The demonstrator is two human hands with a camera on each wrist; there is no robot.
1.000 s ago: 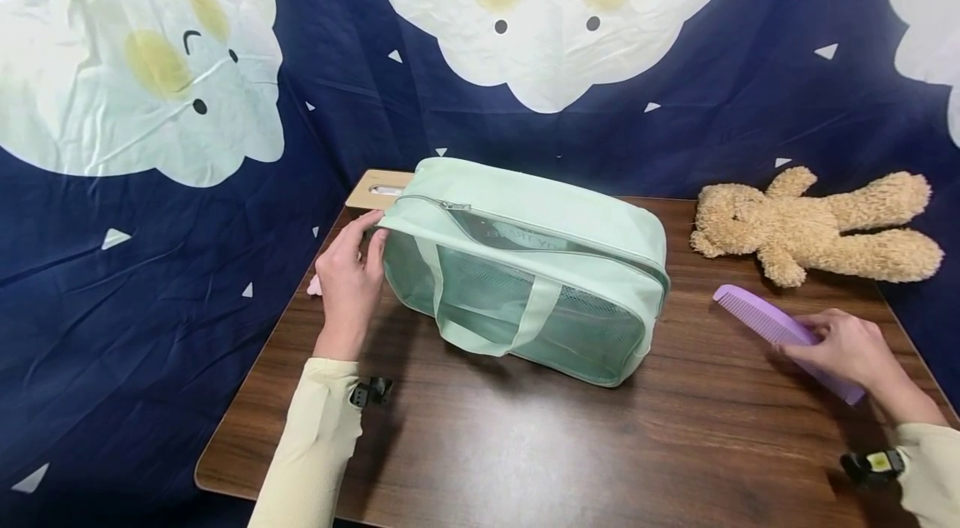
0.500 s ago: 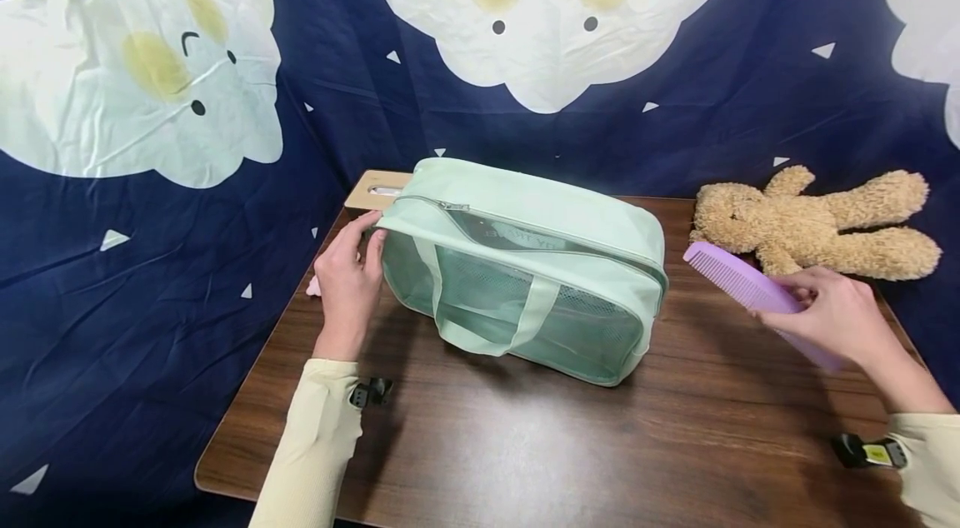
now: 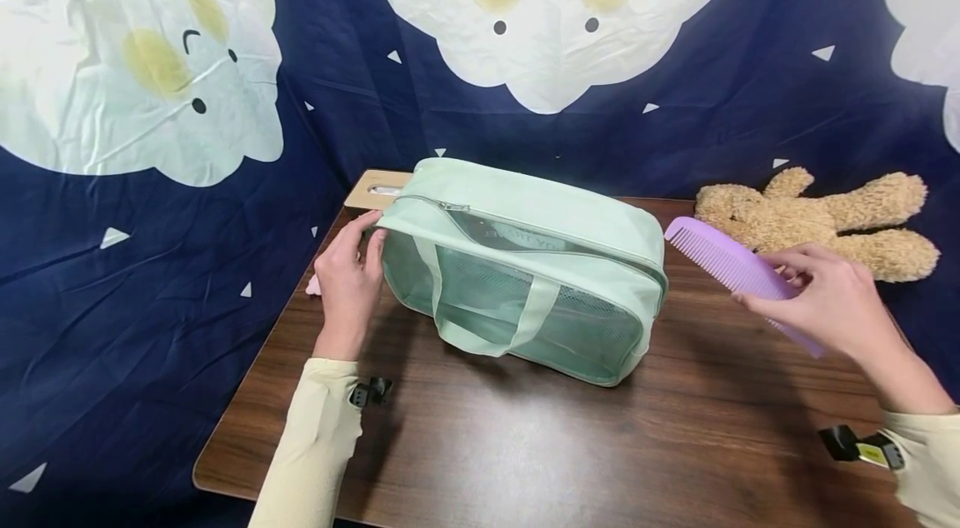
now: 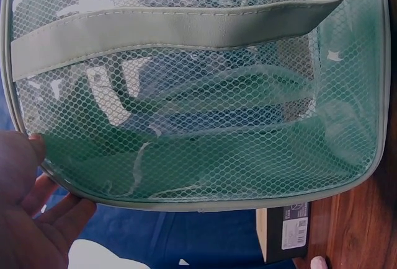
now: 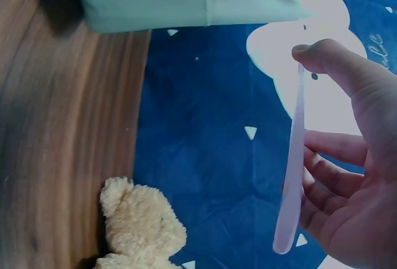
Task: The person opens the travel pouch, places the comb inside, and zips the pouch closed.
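Left hand grips the green bag; right hand pinches the comb.

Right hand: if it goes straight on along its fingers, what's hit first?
Likely the green bag, at the end nearest the right hand, purple comb leading; depth is unclear in the head view, so it could pass above.

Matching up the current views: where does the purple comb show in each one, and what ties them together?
Head: the purple comb is right of centre, slanting down to the right.
Left wrist: not in this picture.
Right wrist: the comb is right of centre, seen edge-on and nearly upright.
Shared landmark: the mint-green bag, mid-picture in head, filling most of left wrist, along the top in right wrist.
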